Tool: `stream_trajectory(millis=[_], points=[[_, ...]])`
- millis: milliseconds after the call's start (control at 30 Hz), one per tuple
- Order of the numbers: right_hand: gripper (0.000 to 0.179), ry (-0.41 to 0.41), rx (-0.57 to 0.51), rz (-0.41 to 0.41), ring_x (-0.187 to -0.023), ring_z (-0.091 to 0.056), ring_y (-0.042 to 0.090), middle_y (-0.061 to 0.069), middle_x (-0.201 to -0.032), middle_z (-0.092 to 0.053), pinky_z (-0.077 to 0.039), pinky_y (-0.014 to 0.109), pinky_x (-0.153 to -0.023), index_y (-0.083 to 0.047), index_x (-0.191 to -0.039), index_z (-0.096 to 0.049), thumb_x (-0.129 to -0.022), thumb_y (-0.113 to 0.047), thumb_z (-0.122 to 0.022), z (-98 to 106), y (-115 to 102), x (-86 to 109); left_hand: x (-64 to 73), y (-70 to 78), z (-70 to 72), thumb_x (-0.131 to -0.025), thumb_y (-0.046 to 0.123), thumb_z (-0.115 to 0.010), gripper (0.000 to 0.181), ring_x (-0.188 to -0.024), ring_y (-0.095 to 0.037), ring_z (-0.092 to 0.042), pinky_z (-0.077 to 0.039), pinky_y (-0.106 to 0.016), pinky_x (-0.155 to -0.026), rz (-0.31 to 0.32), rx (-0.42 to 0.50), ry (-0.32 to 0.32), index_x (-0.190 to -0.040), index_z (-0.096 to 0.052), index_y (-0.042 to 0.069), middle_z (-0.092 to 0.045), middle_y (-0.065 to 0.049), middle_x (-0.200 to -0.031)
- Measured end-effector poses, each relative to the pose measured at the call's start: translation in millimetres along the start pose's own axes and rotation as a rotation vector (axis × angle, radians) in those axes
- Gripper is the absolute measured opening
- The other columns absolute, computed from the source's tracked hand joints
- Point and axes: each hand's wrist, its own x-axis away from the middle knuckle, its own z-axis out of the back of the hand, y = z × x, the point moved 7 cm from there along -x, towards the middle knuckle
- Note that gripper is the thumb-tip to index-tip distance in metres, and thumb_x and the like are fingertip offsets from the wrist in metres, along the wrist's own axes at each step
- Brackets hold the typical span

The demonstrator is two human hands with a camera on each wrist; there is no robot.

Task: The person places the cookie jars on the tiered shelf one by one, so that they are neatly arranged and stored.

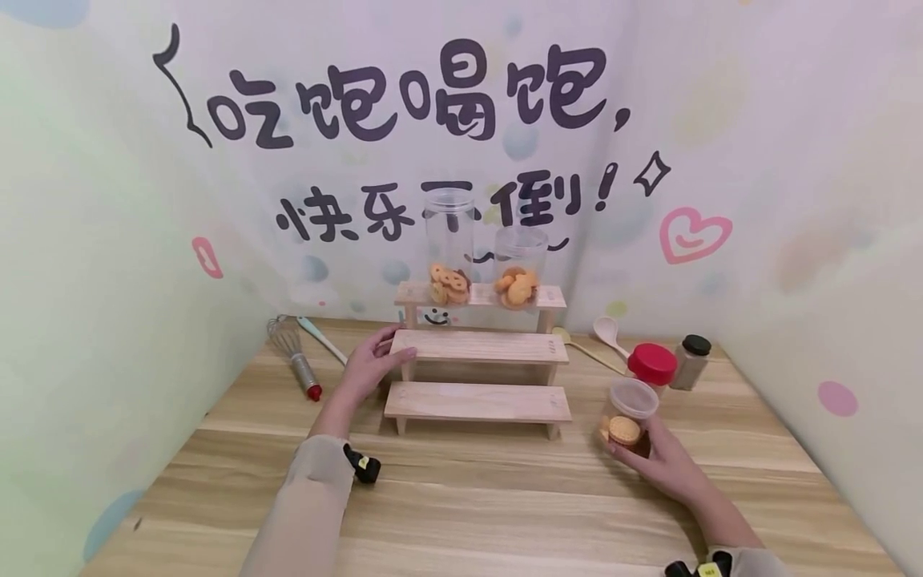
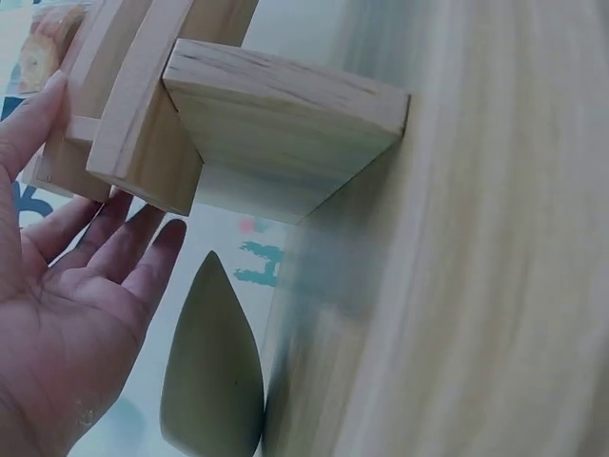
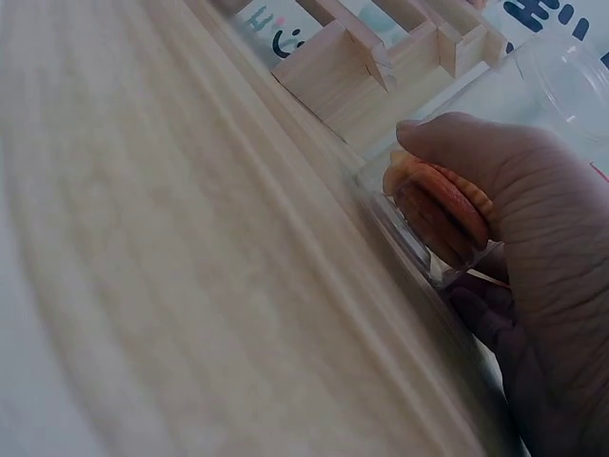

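A three-step wooden display stand point(image 1: 479, 401) stands on the table. My left hand point(image 1: 371, 365) holds the left end of its middle step, thumb on top; in the left wrist view its fingers reach beneath the boards. At the right, my right hand point(image 1: 659, 461) grips a clear plastic jar point(image 1: 633, 397) of cookies point(image 1: 624, 431) low on its side. In the right wrist view the thumb lies across the jar wall, beside the cookies point(image 3: 442, 205), with its base close to the tabletop. A tall clear jar point(image 1: 450, 232) and a shorter one point(image 1: 521, 248), both holding cookies, stand on the top step.
Left of the stand lie a whisk point(image 1: 296, 353) and a light-blue-handled utensil point(image 1: 320, 340). Behind the gripped jar are a red-lidded jar point(image 1: 652, 363), a black-capped bottle point(image 1: 692, 362), a pale spoon point(image 1: 608, 330) and a yellowish spoon point(image 1: 587, 350). A printed cloth wall point(image 1: 786, 160) closes off the back.
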Motion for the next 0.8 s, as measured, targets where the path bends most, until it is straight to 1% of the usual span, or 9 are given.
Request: stream_trajectory(millis=[33, 133, 267, 367, 500, 600, 733, 800], points=[[0.075, -0.004, -0.002, 0.004, -0.118, -0.050, 0.001, 0.012, -0.134, -0.056, -0.035, 0.006, -0.097, -0.013, -0.148, -0.039, -0.086, -0.016, -0.082, 0, 0, -0.4, -0.4, -0.1, 0.5, -0.088, 0.038, -0.079, 0.079, -0.139, -0.033, -0.043, -0.039, -0.049, -0.114, 0.000, 0.007, -0.002, -0.153, -0.042, 0.013, -0.045, -0.016, -0.151], [0.073, -0.006, 0.012, -0.018, -0.115, -0.053, 0.002, 0.011, -0.131, -0.058, -0.039, 0.007, -0.095, -0.012, -0.146, -0.041, -0.086, -0.019, -0.082, 1, 0, -0.8, 6.8, 13.2, 0.9, -0.092, 0.027, -0.077, 0.074, -0.136, -0.038, -0.045, -0.040, -0.051, -0.112, -0.014, 0.017, -0.016, -0.153, -0.041, 0.005, -0.046, -0.022, -0.148], [0.069, 0.000, 0.025, -0.062, -0.106, -0.058, 0.005, 0.008, -0.122, -0.063, -0.047, 0.014, -0.087, -0.012, -0.142, -0.045, -0.085, -0.021, -0.083, 2, 2, -0.6, 16.5, 30.3, 0.1, -0.093, 0.018, -0.074, 0.070, -0.137, -0.039, -0.045, -0.040, -0.049, -0.113, -0.027, 0.038, -0.037, -0.152, -0.040, -0.001, -0.046, -0.025, -0.148], [0.065, 0.010, 0.027, -0.079, -0.096, -0.062, 0.006, 0.006, -0.112, -0.066, -0.053, 0.020, -0.079, -0.011, -0.137, -0.050, -0.084, -0.021, -0.084, 3, 4, 0.0, 12.9, 26.1, -0.2, -0.093, 0.019, -0.075, 0.070, -0.139, -0.037, -0.043, -0.038, -0.046, -0.115, -0.037, 0.044, -0.037, -0.151, -0.042, -0.001, -0.045, -0.023, -0.150], [0.062, 0.035, 0.033, -0.103, -0.089, -0.064, 0.007, 0.005, -0.106, -0.068, -0.055, 0.022, -0.073, -0.012, -0.132, -0.054, -0.081, -0.024, -0.087, 5, 4, 0.4, 2.0, 10.2, 0.4, -0.092, 0.019, -0.076, 0.069, -0.142, -0.033, -0.039, -0.033, -0.043, -0.118, -0.059, 0.058, -0.023, -0.151, -0.043, 0.001, -0.044, -0.022, -0.152], [0.063, 0.073, 0.047, -0.112, -0.089, -0.064, 0.007, 0.004, -0.105, -0.069, -0.055, 0.020, -0.073, -0.012, -0.130, -0.057, -0.078, -0.026, -0.090, 8, 2, 0.6, -3.5, -0.1, 1.0, -0.092, 0.021, -0.077, 0.070, -0.144, -0.032, -0.038, -0.031, -0.042, -0.119, -0.073, 0.071, -0.015, -0.151, -0.043, 0.002, -0.043, -0.021, -0.153], [0.064, 0.144, 0.080, -0.107, -0.092, -0.062, 0.004, 0.004, -0.105, -0.070, -0.051, 0.015, -0.077, -0.012, -0.127, -0.060, -0.074, -0.025, -0.092, 12, -1, 0.9, -4.6, -4.4, 0.9, -0.091, 0.025, -0.078, 0.072, -0.143, -0.029, -0.040, -0.033, -0.041, -0.118, -0.082, 0.081, -0.010, -0.151, -0.044, 0.004, -0.045, -0.018, -0.152], [0.064, 0.177, 0.092, -0.090, -0.092, -0.061, 0.003, 0.004, -0.105, -0.070, -0.049, 0.014, -0.078, -0.011, -0.126, -0.061, -0.073, -0.023, -0.093, 12, -3, 0.5, -4.6, -5.5, 1.0, -0.090, 0.028, -0.079, 0.073, -0.142, -0.029, -0.041, -0.034, -0.040, -0.117, -0.087, 0.080, -0.005, -0.150, -0.045, 0.004, -0.046, -0.017, -0.151]])
